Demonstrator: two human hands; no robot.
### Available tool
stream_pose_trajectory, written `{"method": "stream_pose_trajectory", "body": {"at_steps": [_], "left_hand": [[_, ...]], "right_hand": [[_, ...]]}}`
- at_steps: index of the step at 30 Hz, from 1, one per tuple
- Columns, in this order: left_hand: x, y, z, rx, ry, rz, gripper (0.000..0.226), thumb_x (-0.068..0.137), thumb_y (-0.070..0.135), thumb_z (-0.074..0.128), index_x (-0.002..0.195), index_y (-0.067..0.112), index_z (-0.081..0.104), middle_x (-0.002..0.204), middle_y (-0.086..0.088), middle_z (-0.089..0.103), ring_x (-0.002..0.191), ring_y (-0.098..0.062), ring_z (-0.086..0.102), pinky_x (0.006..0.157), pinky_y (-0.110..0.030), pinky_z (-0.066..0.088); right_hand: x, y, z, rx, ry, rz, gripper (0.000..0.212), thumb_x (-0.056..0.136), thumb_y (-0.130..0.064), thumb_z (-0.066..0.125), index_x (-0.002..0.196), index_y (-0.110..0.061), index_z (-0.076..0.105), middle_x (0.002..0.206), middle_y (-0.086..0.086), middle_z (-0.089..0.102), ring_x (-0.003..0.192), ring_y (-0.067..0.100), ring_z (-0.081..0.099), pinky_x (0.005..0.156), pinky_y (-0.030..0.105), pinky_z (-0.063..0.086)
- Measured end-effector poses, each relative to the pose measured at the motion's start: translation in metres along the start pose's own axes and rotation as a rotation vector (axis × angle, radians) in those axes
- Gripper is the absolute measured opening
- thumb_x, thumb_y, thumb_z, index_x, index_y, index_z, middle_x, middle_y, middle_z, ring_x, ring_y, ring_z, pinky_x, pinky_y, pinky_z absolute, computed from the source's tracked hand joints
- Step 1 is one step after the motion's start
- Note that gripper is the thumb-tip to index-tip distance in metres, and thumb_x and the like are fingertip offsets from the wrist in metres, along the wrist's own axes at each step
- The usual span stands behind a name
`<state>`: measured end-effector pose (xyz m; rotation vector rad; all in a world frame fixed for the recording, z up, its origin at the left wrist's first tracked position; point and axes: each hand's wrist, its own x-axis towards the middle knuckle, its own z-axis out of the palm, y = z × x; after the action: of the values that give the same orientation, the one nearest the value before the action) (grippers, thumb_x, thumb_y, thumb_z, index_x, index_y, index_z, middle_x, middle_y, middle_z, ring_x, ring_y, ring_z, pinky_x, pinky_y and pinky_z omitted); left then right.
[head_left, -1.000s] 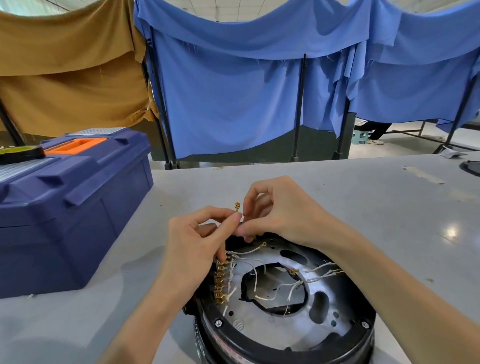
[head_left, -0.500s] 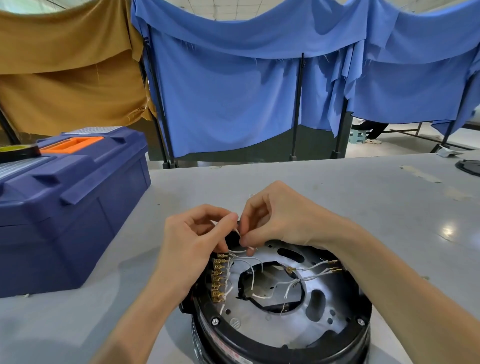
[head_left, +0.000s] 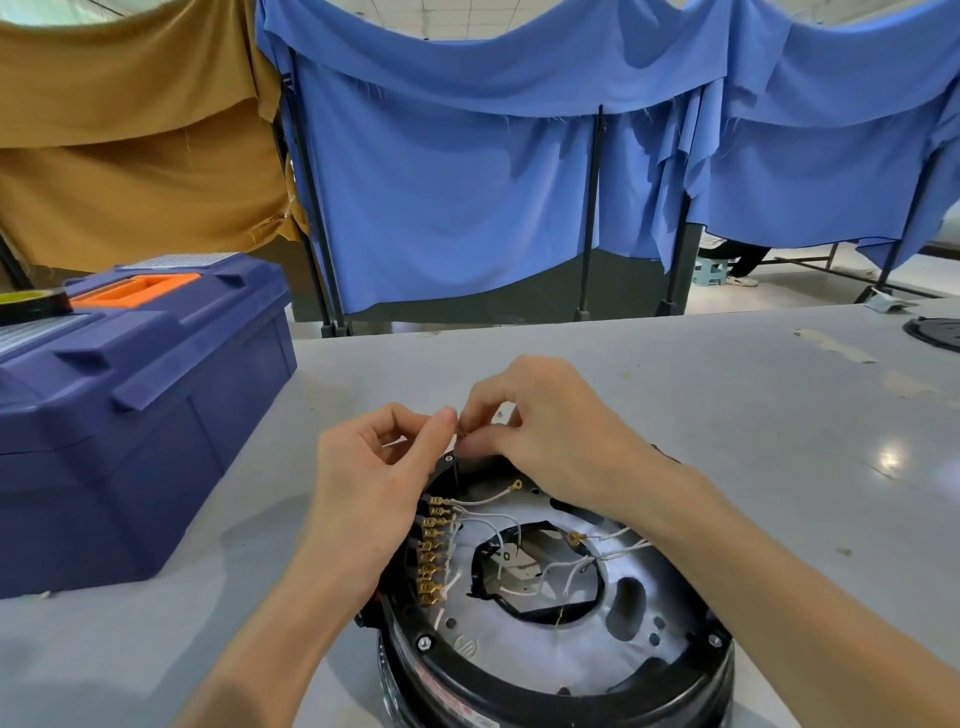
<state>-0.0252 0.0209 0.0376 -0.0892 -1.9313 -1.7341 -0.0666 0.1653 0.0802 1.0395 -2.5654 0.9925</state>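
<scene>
Lower than a second ago: our left hand (head_left: 374, 478) and right hand (head_left: 550, 436) | we pinch the wire terminal (head_left: 461, 430) with both | it sits just above the far rim of the cooker base (head_left: 571, 670) on the tabletop (head_left: 727, 415)

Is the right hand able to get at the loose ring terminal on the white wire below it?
Probably yes. The ring terminal lies uncovered on the metal plate right under the right hand, with nothing between. Its fingers pinch a small terminal, though, so they must let go first.
</scene>
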Motion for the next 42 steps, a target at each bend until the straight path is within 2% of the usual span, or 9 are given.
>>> {"method": "stream_pose_trajectory", "body": {"at_steps": [5,11,15,19,23,27,30,34,42], "left_hand": [[0.002,0.003,-0.005,0.044,0.008,0.002,0.028,0.084,0.021,0.071,0.057,0.015,0.069,0.045,0.009,0.053,0.041,-0.001,0.043,0.046,-0.011,0.037],[0.001,0.008,-0.005,0.075,-0.010,-0.010,0.027,0.083,0.017,0.072,0.057,0.009,0.067,0.045,0.006,0.055,0.042,-0.002,0.044,0.045,-0.012,0.037],[0.008,0.016,-0.024,0.130,-0.134,-0.148,0.032,0.080,0.024,0.075,0.061,0.000,0.066,0.049,-0.005,0.053,0.036,-0.009,0.033,0.038,-0.015,0.029],[0.013,0.017,-0.043,0.364,-0.298,-0.314,0.043,0.075,0.043,0.076,0.055,0.009,0.059,0.045,-0.003,0.046,0.036,-0.009,0.031,0.036,-0.015,0.026],[0.015,0.017,-0.060,0.553,-0.549,-0.464,0.050,0.071,0.057,0.071,0.051,0.012,0.062,0.044,-0.004,0.049,0.037,-0.011,0.032,0.038,-0.016,0.026],[0.015,0.017,-0.065,0.565,-0.683,-0.507,0.048,0.079,0.054,0.066,0.054,0.013,0.066,0.048,-0.006,0.055,0.036,-0.012,0.034,0.039,-0.018,0.027],[0.016,0.016,-0.066,0.556,-0.725,-0.512,0.047,0.080,0.054,0.065,0.056,0.013,0.066,0.048,-0.007,0.055,0.036,-0.012,0.035,0.039,-0.018,0.027],[0.016,0.016,-0.068,0.565,-0.762,-0.504,0.047,0.076,0.056,0.067,0.056,0.014,0.066,0.045,-0.005,0.051,0.036,-0.013,0.035,0.037,-0.017,0.026],[0.018,0.012,-0.070,0.527,-0.805,-0.514,0.047,0.073,0.056,0.068,0.052,0.015,0.063,0.040,0.000,0.035,0.035,-0.013,0.025,0.036,-0.018,0.022]], "right_hand": [[-0.002,-0.004,-0.004,0.033,0.068,-0.045,0.007,0.082,-0.020,0.076,0.083,-0.014,0.077,0.071,-0.004,0.071,0.068,0.009,0.063,0.069,0.031,0.052],[-0.004,-0.005,-0.002,0.032,0.041,-0.053,0.004,0.083,-0.018,0.076,0.083,-0.014,0.077,0.071,-0.002,0.071,0.066,0.012,0.062,0.069,0.035,0.052],[-0.005,-0.006,-0.005,-0.007,-0.014,-0.029,0.003,0.080,-0.019,0.078,0.078,-0.018,0.078,0.071,-0.004,0.071,0.066,0.009,0.061,0.069,0.030,0.052],[-0.008,-0.008,-0.004,0.028,-0.157,0.015,0.004,0.078,-0.014,0.080,0.078,-0.017,0.078,0.072,-0.002,0.072,0.070,0.010,0.065,0.073,0.034,0.056],[-0.012,-0.011,0.000,-0.003,-0.272,0.026,0.006,0.081,-0.011,0.078,0.084,-0.015,0.079,0.078,-0.001,0.074,0.070,0.006,0.065,0.071,0.026,0.055],[-0.015,-0.013,0.006,-0.019,-0.343,0.057,0.007,0.081,-0.011,0.078,0.085,-0.016,0.079,0.081,-0.001,0.074,0.068,0.003,0.062,0.062,0.011,0.044],[-0.016,-0.013,0.009,-0.015,-0.333,0.068,0.006,0.082,-0.012,0.077,0.085,-0.017,0.079,0.083,-0.001,0.073,0.071,0.004,0.061,0.060,0.008,0.040],[-0.017,-0.014,0.019,-0.027,-0.330,0.055,0.006,0.082,-0.013,0.077,0.087,-0.015,0.079,0.084,0.003,0.072,0.077,0.013,0.063,0.067,0.019,0.049],[-0.018,-0.015,0.027,-0.088,-0.309,0.040,0.009,0.083,-0.012,0.075,0.089,-0.015,0.080,0.084,0.004,0.072,0.080,0.015,0.061,0.076,0.036,0.054]]}}
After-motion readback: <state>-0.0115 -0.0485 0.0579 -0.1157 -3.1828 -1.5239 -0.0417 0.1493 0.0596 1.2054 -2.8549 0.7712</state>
